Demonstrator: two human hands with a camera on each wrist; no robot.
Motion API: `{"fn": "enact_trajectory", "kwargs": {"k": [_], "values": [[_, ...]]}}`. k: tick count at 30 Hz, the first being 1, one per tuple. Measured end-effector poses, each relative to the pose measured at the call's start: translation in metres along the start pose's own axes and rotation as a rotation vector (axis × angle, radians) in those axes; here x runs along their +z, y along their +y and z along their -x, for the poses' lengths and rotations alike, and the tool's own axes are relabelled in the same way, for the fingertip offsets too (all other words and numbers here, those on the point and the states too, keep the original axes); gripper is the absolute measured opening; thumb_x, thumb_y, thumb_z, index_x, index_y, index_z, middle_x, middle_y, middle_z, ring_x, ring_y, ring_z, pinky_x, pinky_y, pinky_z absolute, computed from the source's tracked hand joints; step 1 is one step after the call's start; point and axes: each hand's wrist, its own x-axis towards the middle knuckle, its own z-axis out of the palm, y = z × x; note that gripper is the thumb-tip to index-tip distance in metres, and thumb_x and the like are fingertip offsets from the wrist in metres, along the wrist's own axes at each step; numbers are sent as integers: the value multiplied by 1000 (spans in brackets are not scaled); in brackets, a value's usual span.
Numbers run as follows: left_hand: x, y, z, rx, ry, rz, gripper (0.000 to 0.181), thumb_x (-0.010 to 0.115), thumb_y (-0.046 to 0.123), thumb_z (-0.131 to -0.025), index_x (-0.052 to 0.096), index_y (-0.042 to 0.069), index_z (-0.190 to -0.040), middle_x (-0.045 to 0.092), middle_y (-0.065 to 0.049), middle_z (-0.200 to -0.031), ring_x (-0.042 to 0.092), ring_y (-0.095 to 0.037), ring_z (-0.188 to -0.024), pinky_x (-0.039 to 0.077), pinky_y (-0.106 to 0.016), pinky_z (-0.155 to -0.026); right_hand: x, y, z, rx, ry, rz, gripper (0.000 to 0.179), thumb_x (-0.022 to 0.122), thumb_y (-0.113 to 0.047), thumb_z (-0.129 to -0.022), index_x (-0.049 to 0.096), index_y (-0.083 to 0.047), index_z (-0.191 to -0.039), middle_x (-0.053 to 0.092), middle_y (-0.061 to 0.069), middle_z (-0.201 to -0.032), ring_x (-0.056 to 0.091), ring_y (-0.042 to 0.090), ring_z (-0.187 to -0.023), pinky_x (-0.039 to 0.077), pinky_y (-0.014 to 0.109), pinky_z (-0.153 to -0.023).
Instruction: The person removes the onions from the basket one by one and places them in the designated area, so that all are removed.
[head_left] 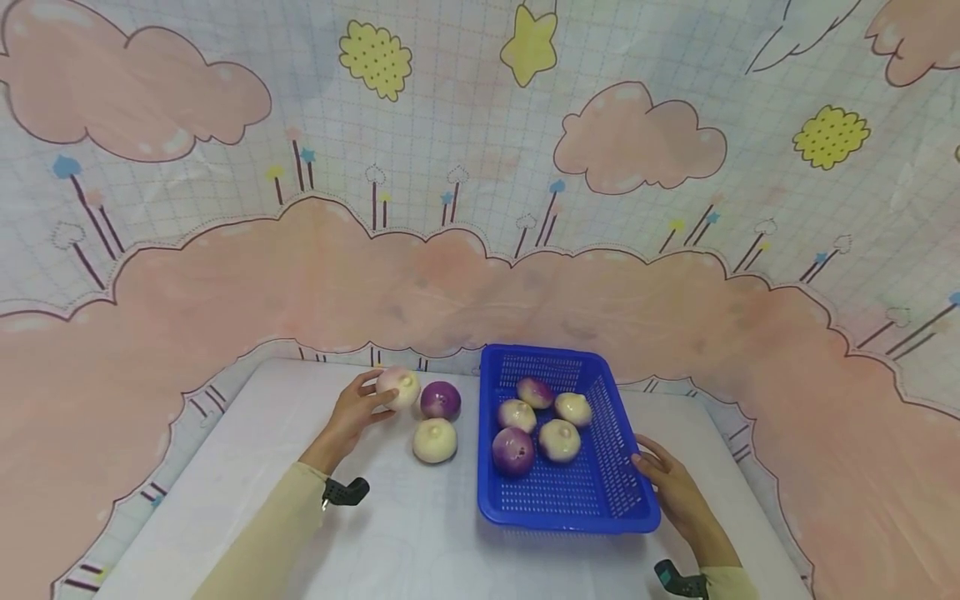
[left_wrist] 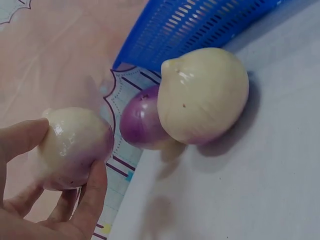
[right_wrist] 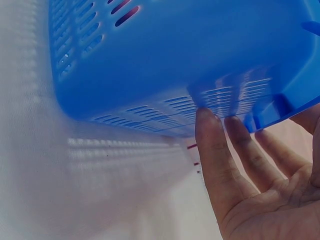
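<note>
My left hand point(head_left: 363, 408) holds a white-and-purple turnip point(head_left: 399, 388) between thumb and fingers; the left wrist view shows this turnip point(left_wrist: 75, 147) above the table. Just right of it on the table lie a purple turnip point(head_left: 440, 402) and a mostly white turnip point(head_left: 435, 440). Several turnips, one of them a purple turnip point(head_left: 513, 452), sit inside a blue plastic basket point(head_left: 570, 522). At the basket's right side, my right hand point(head_left: 675, 487) grips the rim, thumb on top. In the right wrist view its fingers point(right_wrist: 212, 145) touch the outer wall from below the rim.
A white table point(head_left: 405, 533) carries everything. Behind it hangs a cloth point(head_left: 420, 287) printed with clouds and stars. Dark camera mounts sit on both wrists.
</note>
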Motion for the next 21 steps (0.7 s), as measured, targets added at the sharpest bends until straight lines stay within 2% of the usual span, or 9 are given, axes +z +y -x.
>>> {"fn": "enact_trajectory", "kwargs": {"k": [4,12,21], "values": [[0,-6,-5,-32,22,12,68,64,10,-95,27,2,-151,40,-25,-139,59,-12,-94,56,-40,-96,0,-1,1,11,4,-4,66,53,-40,-100,24,-19,-155,35,22,-156,48,35,-133,47,53,-106],[-2,-19,-13,-62,30,7,69,63,11,-95,24,-1,-151,38,-33,-145,65,-19,-96,49,-49,-104,0,-3,1,11,-2,-14,66,53,-40,-100,24,-19,-155,36,22,-155,50,33,-131,47,53,-106],[-2,-30,-26,-101,58,-30,69,65,9,-93,26,-2,-149,41,-32,-141,65,-18,-93,57,-40,-94,0,-5,1,15,3,-23,64,53,-39,-101,25,-18,-155,38,22,-154,54,28,-126,49,51,-104]]}}
